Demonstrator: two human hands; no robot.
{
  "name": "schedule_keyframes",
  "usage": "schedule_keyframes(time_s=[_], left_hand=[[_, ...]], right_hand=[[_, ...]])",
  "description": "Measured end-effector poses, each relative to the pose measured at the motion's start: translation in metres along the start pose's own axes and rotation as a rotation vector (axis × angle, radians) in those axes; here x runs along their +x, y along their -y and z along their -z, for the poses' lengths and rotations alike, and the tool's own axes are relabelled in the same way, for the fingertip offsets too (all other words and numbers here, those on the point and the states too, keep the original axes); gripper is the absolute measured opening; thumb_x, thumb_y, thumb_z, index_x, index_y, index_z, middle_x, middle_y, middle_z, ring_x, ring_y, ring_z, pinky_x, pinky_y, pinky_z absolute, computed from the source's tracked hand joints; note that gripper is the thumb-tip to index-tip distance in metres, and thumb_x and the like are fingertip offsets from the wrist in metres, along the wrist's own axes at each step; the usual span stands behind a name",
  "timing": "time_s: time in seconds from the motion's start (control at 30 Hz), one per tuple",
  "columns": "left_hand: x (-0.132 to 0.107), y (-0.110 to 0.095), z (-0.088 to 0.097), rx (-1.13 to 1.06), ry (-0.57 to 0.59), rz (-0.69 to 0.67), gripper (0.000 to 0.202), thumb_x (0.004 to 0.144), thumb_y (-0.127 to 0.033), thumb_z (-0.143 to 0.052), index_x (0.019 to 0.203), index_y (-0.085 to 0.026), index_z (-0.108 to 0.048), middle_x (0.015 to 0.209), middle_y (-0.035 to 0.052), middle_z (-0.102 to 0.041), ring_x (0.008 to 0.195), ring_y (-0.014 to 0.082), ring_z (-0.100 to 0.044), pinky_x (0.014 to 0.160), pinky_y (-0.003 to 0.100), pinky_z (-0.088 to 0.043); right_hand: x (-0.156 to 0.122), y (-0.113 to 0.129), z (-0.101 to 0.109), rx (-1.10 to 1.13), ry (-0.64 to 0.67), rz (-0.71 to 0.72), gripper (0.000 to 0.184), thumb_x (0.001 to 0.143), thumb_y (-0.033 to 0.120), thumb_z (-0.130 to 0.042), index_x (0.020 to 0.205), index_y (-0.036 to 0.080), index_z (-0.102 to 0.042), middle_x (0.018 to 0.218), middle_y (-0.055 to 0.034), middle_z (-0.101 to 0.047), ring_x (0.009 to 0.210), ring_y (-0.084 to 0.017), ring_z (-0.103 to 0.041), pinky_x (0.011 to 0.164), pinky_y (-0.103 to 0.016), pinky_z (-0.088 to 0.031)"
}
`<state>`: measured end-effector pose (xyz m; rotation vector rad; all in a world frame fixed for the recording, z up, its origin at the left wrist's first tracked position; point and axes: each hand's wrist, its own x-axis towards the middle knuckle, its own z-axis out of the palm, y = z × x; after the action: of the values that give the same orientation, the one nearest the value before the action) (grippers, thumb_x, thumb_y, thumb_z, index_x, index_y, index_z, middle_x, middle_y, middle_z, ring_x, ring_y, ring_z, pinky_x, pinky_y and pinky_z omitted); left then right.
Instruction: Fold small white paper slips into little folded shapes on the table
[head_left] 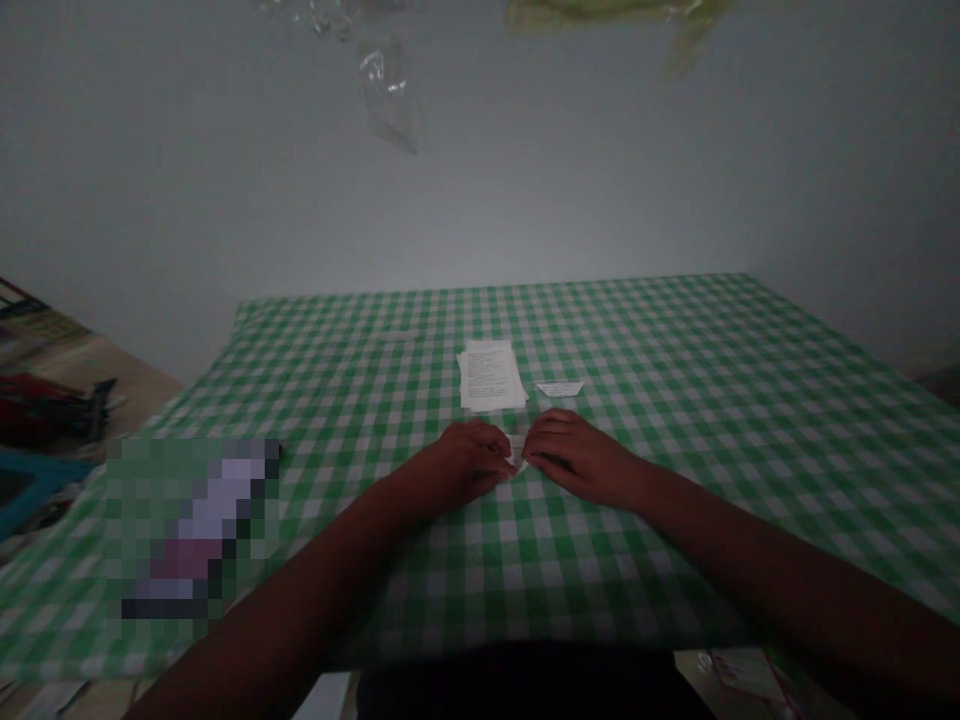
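Note:
Both hands meet over a small piece of paper (517,450) close in front of me, and much of it is hidden under the fingers. My left hand (472,460) pinches its left side. From the right, my right hand (574,455) has its fingers closed on the other edge. Just beyond them lies a stack of printed paper sheets (491,377), its edges slightly uneven. To the right of the stack rests a folded paper boat shape (559,388), flat on the cloth.
A green and white checked tablecloth (360,400) covers the table. At the left lies a pixelated, dark-edged object (210,520). A pale strip (395,335) is near the back. The wall (525,180) stands behind, and clutter (45,410) fills the floor at far left.

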<state>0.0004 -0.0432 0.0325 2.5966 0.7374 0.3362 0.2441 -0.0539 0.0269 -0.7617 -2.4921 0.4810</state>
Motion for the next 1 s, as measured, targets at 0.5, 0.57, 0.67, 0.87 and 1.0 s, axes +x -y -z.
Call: schedule_keyframes(time_s=[0.5, 0.57, 0.67, 0.87, 1.0], left_hand=[[-0.007, -0.012, 0.014, 0.071, 0.096, -0.004, 0.016, 0.089, -0.027, -0.065, 0.103, -0.03, -0.071, 0.124, 0.0015, -0.061, 0.115, 0.0211, -0.055, 0.101, 0.041, -0.032], [-0.007, -0.01, 0.014, 0.075, 0.096, -0.001, 0.015, 0.089, -0.027, -0.065, 0.103, -0.03, -0.071, 0.125, 0.0016, -0.06, 0.116, 0.0214, -0.054, 0.102, 0.042, -0.031], [-0.007, -0.011, 0.016, 0.082, 0.104, 0.005, 0.016, 0.089, -0.027, -0.064, 0.103, -0.03, -0.071, 0.125, 0.0011, -0.06, 0.117, 0.0214, -0.054, 0.101, 0.041, -0.032], [-0.007, -0.014, 0.019, 0.092, 0.12, 0.016, 0.017, 0.09, -0.028, -0.064, 0.105, -0.031, -0.071, 0.124, 0.0001, -0.061, 0.115, 0.0205, -0.055, 0.1, 0.039, -0.033], [-0.006, -0.011, 0.016, 0.124, 0.1, 0.057, 0.02, 0.089, -0.028, -0.065, 0.107, -0.033, -0.07, 0.125, -0.0018, -0.06, 0.115, 0.0208, -0.056, 0.1, 0.04, -0.033]], right_hand=[[-0.001, 0.0, -0.008, -0.159, -0.037, 0.026, 0.016, 0.096, 0.022, -0.049, 0.099, 0.019, -0.065, 0.094, -0.005, -0.067, 0.093, -0.021, -0.055, 0.089, -0.041, -0.039], [-0.002, 0.0, -0.007, -0.181, -0.016, 0.031, 0.018, 0.097, 0.023, -0.048, 0.1, 0.019, -0.066, 0.096, -0.0052, -0.067, 0.094, -0.021, -0.055, 0.09, -0.041, -0.039], [-0.004, 0.0, -0.004, -0.203, 0.014, 0.046, 0.021, 0.097, 0.025, -0.048, 0.103, 0.019, -0.067, 0.1, -0.0057, -0.068, 0.097, -0.021, -0.055, 0.091, -0.042, -0.039], [-0.007, 0.003, 0.005, -0.261, 0.082, 0.067, 0.026, 0.096, 0.028, -0.05, 0.114, 0.023, -0.067, 0.116, -0.0061, -0.066, 0.112, -0.024, -0.052, 0.098, -0.046, -0.038], [-0.009, 0.005, 0.008, -0.307, 0.101, 0.025, 0.032, 0.094, 0.035, -0.054, 0.121, 0.023, -0.065, 0.128, -0.009, -0.061, 0.121, -0.028, -0.047, 0.101, -0.048, -0.037]])
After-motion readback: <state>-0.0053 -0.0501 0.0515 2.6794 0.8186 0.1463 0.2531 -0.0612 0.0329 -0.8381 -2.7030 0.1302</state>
